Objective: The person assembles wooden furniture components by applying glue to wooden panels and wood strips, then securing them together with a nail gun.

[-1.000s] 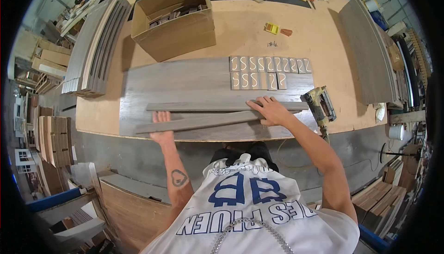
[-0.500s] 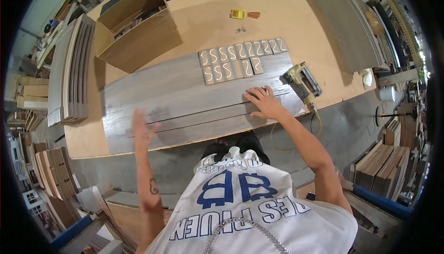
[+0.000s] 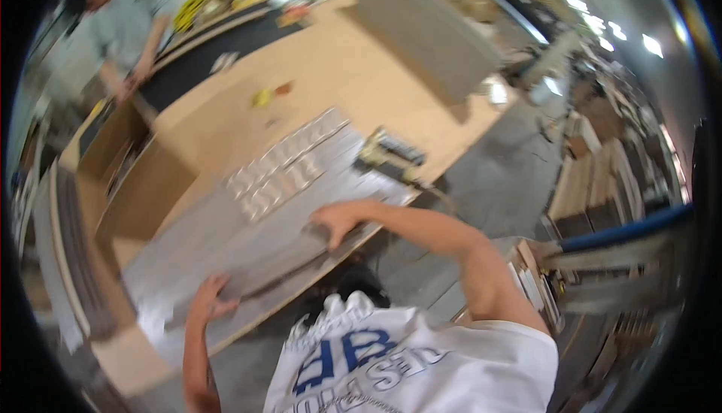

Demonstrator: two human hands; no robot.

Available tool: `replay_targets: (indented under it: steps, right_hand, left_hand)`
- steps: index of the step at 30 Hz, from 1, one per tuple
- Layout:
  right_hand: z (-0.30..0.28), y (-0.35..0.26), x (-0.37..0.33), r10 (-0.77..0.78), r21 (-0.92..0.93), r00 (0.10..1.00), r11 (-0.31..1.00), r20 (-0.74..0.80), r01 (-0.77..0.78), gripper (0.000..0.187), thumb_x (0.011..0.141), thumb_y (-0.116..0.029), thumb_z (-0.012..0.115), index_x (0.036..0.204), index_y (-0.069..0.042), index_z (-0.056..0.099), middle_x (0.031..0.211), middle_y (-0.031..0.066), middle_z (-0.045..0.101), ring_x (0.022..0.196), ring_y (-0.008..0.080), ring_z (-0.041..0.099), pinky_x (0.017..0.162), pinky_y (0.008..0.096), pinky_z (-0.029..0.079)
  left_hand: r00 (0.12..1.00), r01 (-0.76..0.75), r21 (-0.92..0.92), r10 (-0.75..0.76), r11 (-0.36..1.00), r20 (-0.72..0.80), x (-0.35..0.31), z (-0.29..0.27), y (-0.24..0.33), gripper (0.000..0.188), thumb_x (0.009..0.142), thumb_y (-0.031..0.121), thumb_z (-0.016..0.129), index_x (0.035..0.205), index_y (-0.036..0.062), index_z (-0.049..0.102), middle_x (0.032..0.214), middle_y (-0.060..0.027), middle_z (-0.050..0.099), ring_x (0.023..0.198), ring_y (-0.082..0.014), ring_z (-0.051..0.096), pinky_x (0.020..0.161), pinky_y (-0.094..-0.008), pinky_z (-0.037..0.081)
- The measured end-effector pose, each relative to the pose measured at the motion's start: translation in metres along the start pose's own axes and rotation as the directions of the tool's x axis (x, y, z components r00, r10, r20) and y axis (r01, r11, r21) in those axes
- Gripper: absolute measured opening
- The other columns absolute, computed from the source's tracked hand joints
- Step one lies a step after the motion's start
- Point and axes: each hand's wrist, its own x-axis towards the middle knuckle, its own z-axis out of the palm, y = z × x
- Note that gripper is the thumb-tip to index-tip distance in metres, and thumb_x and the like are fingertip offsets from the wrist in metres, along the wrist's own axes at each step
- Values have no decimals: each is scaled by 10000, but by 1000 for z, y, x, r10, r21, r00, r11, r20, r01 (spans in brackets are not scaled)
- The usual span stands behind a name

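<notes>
Left hand [image 3: 211, 296] out from under the front strip [image 3: 274, 296], co-worker's upper body [image 3: 135, 18] newly visible

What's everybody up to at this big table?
Someone in a white shirt has both hands at grey wood strips lying along the near side of a grey panel. The left hand is toward one end, the right hand farther along; blur hides whether their fingers grip. Small pieces with white squiggles sit in two rows on the panel, and what looks like a nail gun lies by its right end. Another person stands beyond the open cardboard box.
</notes>
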Motion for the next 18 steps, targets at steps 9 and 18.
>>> replay_targets:
  steps: [9,18]
  right_hand:
    - [-2,58,13,397,579,751,478,527,-660,549,814,-296,810,1278,-48,653,1366,119,638,1173,166,634,865,328,546]
    - [-26,76,37,220,716,789,333,574,-614,440,861,-426,764,1131,-81,729,1075,82,761,880,218,737,799,440,599]
  left_hand:
    - [990,97,241,-119,966,77,31,-10,42,1155,564,581,894,1463,2,456,1230,-215,643,1122,-376,608,1012,-461,449]
    - [965,-170,436,239,884,-109,62,38,23,1164,642,553,854,1542,35,327,1382,-241,441,1242,-412,416,1059,-576,293]
